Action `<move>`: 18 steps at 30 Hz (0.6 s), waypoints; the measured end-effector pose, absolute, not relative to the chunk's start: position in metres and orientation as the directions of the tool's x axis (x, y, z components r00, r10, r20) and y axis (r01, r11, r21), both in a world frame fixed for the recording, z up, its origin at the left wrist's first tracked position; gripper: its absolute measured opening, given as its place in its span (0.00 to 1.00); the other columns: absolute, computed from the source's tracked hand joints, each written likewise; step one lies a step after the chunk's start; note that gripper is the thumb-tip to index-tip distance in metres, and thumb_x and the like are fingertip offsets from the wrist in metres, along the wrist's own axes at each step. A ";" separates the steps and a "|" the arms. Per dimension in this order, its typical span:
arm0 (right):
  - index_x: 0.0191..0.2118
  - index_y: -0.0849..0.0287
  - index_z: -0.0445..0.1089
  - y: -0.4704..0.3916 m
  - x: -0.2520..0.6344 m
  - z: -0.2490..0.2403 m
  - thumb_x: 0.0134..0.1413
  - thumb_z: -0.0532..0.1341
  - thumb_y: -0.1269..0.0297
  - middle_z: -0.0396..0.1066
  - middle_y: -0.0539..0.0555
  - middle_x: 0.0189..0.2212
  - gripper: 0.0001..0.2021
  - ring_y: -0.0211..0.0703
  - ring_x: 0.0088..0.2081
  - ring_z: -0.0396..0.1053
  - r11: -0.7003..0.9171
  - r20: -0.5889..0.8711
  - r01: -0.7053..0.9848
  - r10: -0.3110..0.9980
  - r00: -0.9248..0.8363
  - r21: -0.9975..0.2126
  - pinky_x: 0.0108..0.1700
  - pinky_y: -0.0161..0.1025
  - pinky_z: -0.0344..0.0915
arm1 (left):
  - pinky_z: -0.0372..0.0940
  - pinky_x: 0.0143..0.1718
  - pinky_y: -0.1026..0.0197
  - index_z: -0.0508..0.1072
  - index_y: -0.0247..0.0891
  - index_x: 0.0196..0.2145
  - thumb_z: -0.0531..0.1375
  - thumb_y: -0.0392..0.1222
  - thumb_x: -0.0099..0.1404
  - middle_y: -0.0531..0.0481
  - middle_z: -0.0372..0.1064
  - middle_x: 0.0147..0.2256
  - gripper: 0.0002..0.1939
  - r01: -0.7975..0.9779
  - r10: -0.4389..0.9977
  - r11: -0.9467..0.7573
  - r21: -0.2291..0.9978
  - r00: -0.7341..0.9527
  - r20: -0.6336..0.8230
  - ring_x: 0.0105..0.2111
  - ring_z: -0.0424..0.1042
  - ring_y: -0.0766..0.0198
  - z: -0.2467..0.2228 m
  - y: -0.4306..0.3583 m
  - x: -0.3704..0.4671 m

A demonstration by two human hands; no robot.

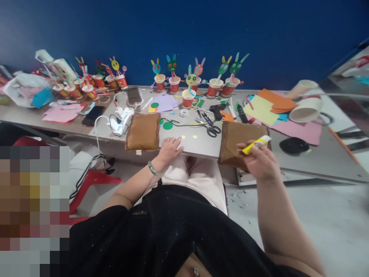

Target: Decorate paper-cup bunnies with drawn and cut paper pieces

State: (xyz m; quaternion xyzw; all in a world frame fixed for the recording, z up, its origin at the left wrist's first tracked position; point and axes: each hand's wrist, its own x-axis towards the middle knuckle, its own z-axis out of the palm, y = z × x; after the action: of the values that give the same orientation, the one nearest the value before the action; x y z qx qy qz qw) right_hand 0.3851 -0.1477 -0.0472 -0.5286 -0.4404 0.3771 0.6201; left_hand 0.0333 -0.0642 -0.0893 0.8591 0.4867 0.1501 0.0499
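Observation:
My right hand (261,159) is wrapped round a yellow and white glue stick (256,145), held above the brown cushion (238,136) on the right. My left hand (172,149) lies on the table's front edge with its fingers stretched out. Beside its fingertips is a small pale yellow paper piece (183,137), and a second pale yellow piece (195,137) lies just to the right. Farther back are a green paper circle (167,125), a roll of white tape (183,112) and black scissors (211,129). A paper cup (188,99) with a yellow rabbit-eared figure stands behind them.
Several more red cups with paper figures (174,84) line the blue wall. Left of my left hand sit another brown cushion (143,131) and a white power strip (121,121). At right lie a glue gun (216,111), coloured paper (276,105) and a black round object (294,146).

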 end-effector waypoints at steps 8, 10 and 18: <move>0.34 0.60 0.77 -0.090 0.468 0.009 0.54 0.71 0.71 0.71 0.49 0.28 0.03 0.37 0.30 0.64 -0.056 0.355 0.496 0.629 0.692 -0.867 0.40 0.41 0.65 | 0.66 0.46 0.58 0.76 0.38 0.50 0.55 0.46 0.82 0.49 0.78 0.32 0.12 0.829 0.911 -0.410 0.380 0.351 0.218 0.39 0.80 0.57 -0.088 -0.034 0.039; 0.38 0.62 0.77 -0.066 0.464 0.020 0.62 0.68 0.74 0.75 0.51 0.31 0.02 0.36 0.32 0.65 -0.247 0.281 0.620 0.727 0.627 -0.744 0.43 0.39 0.65 | 0.65 0.44 0.59 0.76 0.39 0.48 0.55 0.46 0.83 0.49 0.79 0.33 0.12 0.836 0.925 -0.375 0.400 0.310 0.221 0.38 0.80 0.57 -0.088 -0.033 0.041; 0.47 0.72 0.79 0.040 0.430 0.013 0.64 0.71 0.68 0.82 0.65 0.45 0.12 0.35 0.34 0.61 -0.370 0.143 0.758 0.845 0.515 -0.537 0.43 0.41 0.57 | 0.66 0.48 0.57 0.77 0.38 0.52 0.59 0.42 0.80 0.49 0.80 0.33 0.10 0.844 0.939 -0.337 0.417 0.266 0.220 0.39 0.80 0.57 -0.090 -0.040 0.047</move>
State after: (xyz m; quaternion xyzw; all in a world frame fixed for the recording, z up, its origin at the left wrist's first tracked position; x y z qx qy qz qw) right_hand 0.4298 0.0404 0.0128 -0.8241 -0.4864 0.0780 0.2796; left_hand 0.0467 -0.0401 -0.0900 0.7881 0.5656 0.2174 0.1084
